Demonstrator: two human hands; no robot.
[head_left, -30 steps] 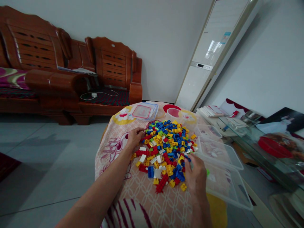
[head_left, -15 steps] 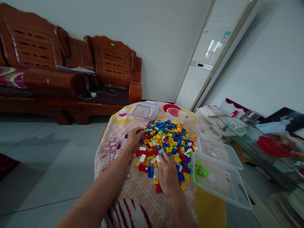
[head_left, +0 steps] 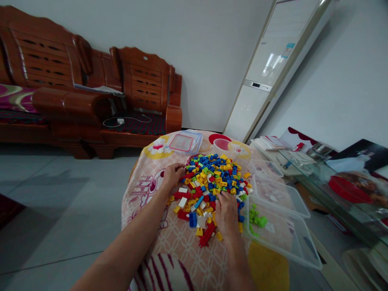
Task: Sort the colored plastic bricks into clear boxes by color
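Table [head_left: 178,246]: patterned cloth over it; clock centred on the brick pile [head_left: 212,178], twelve on the far side. Mixed red, yellow, blue, white and green, heaped toward twelve, thinning toward six.

Near bin [head_left: 281,238]: clear, low-walled, at four, just beside the pile.

Right hand [head_left: 227,212]: at five, over the pile, fingers bent down among the bricks. Tips hidden; cannot tell how wide the gap is or whether a brick is held.

Left hand [head_left: 172,178]: at about nine, at the pile's edge, fingers curled close together. Cannot tell if anything is between them.

Green bricks [head_left: 257,219]: a small loose cluster inside the near bin, toward its pile side.

Step reads as picking through the pile. Best done, I judge, by pinching one brick across its sides and lifting straight up, since a sideways drag would scatter neighbours. Wrist high over the thin edge; left hand better steadying its side.
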